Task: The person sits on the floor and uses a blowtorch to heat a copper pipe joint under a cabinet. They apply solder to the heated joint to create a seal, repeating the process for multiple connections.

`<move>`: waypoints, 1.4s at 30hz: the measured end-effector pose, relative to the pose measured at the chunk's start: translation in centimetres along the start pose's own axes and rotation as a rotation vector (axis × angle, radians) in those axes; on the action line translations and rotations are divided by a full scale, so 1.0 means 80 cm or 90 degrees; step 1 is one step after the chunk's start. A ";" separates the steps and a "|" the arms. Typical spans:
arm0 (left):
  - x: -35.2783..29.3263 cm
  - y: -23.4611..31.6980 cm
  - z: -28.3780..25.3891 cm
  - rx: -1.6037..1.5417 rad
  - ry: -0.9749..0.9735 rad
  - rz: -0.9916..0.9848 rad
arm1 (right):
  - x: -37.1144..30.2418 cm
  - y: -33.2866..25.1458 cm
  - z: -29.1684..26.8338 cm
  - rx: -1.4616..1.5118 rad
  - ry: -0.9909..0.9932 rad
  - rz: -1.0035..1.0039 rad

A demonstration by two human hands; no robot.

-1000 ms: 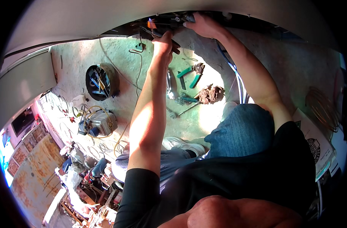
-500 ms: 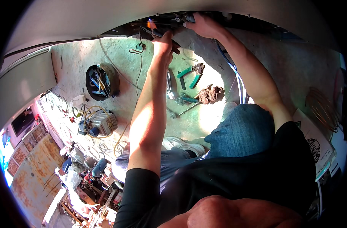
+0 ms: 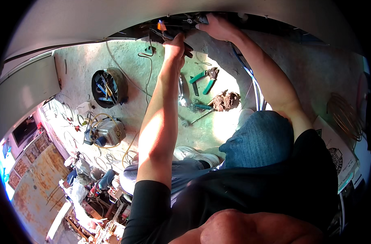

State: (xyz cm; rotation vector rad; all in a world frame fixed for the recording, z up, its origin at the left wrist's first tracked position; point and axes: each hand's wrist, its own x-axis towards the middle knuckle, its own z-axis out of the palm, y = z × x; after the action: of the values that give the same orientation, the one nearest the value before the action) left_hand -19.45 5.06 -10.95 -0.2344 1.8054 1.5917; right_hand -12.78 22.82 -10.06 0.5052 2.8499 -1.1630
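Note:
Both my arms reach forward under the bent edge of a large pale panel (image 3: 92, 20). My left hand (image 3: 175, 46) is closed around dark-handled pliers (image 3: 168, 35), whose two handle ends stick out past the palm. Just beyond their jaws, a small orange and bluish flame (image 3: 161, 25) glows in the dark gap. To the right, my right hand (image 3: 218, 27) is closed on a dark grip (image 3: 203, 19) at the edge of the gap. What that grip belongs to is hidden in shadow.
On the concrete floor lie green-handled pliers (image 3: 210, 86), a brown crumpled lump (image 3: 226, 101) and a hammer-like tool (image 3: 185, 122). Leftward stand a round tool tin (image 3: 122, 87) and a metal motor-like unit (image 3: 110, 132). Cables, clutter (image 3: 100, 199) and a copper coil (image 3: 344, 116) lie around.
Almost nothing differs. The orange glow by the pliers has shifted very slightly; both hands keep their places and grips.

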 end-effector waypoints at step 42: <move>-0.005 0.005 0.010 -0.004 0.012 -0.017 | 0.003 0.005 0.002 0.001 -0.047 0.022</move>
State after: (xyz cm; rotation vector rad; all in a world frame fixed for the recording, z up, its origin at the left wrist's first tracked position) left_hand -19.05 5.71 -10.38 -0.2767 1.8043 1.5812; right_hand -12.92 23.06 -10.52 0.4983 2.7675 -1.1544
